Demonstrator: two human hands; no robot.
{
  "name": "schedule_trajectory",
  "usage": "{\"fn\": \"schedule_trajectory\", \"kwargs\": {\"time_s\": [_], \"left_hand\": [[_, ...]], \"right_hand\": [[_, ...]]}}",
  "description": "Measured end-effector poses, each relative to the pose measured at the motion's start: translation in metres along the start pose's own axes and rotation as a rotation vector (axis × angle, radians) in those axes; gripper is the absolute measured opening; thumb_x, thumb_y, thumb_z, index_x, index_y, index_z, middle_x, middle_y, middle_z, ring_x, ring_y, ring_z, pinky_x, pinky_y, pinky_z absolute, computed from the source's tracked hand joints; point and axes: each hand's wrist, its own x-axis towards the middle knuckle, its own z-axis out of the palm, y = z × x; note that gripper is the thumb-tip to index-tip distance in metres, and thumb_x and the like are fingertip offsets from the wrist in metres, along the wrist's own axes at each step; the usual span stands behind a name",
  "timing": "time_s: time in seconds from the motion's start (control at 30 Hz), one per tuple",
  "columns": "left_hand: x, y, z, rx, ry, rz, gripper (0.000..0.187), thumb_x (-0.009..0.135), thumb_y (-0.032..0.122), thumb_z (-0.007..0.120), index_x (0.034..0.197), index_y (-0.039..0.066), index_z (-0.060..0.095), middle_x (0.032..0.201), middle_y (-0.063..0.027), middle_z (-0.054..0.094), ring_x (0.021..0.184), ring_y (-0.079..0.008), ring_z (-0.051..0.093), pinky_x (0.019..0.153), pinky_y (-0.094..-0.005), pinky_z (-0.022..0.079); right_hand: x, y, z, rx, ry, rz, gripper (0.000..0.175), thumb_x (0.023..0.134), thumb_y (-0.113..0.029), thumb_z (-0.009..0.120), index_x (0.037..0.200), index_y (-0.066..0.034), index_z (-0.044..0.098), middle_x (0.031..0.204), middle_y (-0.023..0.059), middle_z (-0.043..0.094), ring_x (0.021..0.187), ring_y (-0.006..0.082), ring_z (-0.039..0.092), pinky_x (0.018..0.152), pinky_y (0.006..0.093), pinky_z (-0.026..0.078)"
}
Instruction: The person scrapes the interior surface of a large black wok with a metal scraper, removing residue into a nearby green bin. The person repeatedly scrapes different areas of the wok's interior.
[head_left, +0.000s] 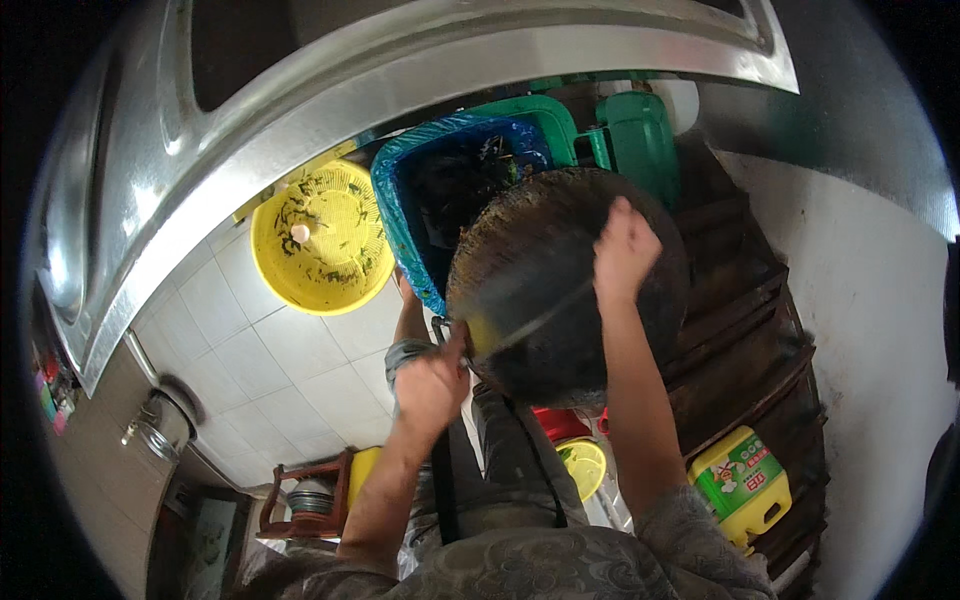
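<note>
A large wok (570, 300), its dark scorched underside facing up, leans over a green bin (559, 124) lined with a blue plastic bag (386, 187). At the wok's left edge my left hand (431, 390) is closed, apparently on its handle, which is mostly hidden. Over the wok's underside my right hand (626, 247) is clenched around the end of a thin tool, blurred by motion. The tool's blurred shaft runs down-left towards a yellowish patch near my left hand; its kind cannot be told. Dark waste lies inside the bin.
A yellow plastic colander (322, 247) with green scraps stands left of the bin. A stainless steel sink edge (465, 67) arches overhead. Dark wooden shelves (735, 322) rise at right, with a yellow detergent jug (742, 480) on them. A wooden stool (341, 487) and a smaller yellow basket (581, 465) are low down.
</note>
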Motion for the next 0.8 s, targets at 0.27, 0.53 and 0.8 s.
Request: {"fn": "schedule_trajectory", "kwargs": {"time_s": [0.27, 0.53, 0.8], "left_hand": [[-0.018, 0.01, -0.014, -0.008, 0.085, 0.079, 0.056, 0.068, 0.012, 0.065, 0.123, 0.018, 0.06, 0.072, -0.0146, 0.067, 0.064, -0.0332, 0.066, 0.06, -0.0413, 0.054], [0.037, -0.01, -0.022, -0.022, -0.005, 0.012, 0.057, 0.067, 0.009, 0.064, 0.124, 0.015, 0.06, 0.073, -0.0166, 0.066, 0.067, -0.0348, 0.066, 0.062, -0.0411, 0.054], [0.024, 0.011, -0.048, 0.042, -0.002, 0.197, 0.053, 0.066, 0.01, 0.066, 0.119, 0.015, 0.061, 0.074, -0.0111, 0.067, 0.066, -0.0288, 0.066, 0.061, -0.0386, 0.054]], "right_hand": [[0.0, -0.003, -0.017, 0.111, -0.082, 0.185, 0.036, 0.095, -0.022, 0.059, 0.066, -0.0017, 0.052, 0.053, -0.002, 0.04, 0.046, 0.0058, 0.034, 0.042, 0.0262, 0.028], [0.02, 0.012, 0.029, 0.013, -0.07, -0.048, 0.038, 0.093, -0.02, 0.061, 0.061, -0.0041, 0.048, 0.056, -0.0052, 0.041, 0.055, 0.0054, 0.038, 0.049, 0.026, 0.032], [0.016, -0.008, -0.031, 0.191, 0.009, 0.319, 0.037, 0.094, -0.024, 0.059, 0.066, -0.0009, 0.054, 0.056, -0.0038, 0.041, 0.054, 0.0065, 0.037, 0.05, 0.0263, 0.033]]}}
